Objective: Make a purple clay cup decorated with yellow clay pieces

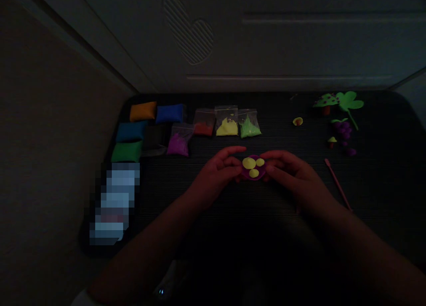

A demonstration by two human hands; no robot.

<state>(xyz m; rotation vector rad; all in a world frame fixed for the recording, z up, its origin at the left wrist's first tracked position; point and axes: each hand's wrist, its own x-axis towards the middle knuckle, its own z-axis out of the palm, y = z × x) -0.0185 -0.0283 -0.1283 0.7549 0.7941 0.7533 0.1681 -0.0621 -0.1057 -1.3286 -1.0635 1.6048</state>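
Note:
Both my hands hold a purple clay disc (262,170) with three yellow clay spots (249,163) on its upper face. My left hand (222,167) grips the left edge between thumb and fingers, its index finger stretched out above. On the opposite edge, the thumb and fingers of my right hand (289,169) are closed. The fingers hide the disc's underside. To the right of my right hand lies a thin pink modelling tool (338,185).
Along the back left lie bags of coloured clay, among them yellow (226,127), light green (249,127) and purple (179,144). A blurred-out phone-like screen (115,199) glows at left. Clay mushrooms (326,103), a green flower (349,102) and purple grapes (342,128) stand at right.

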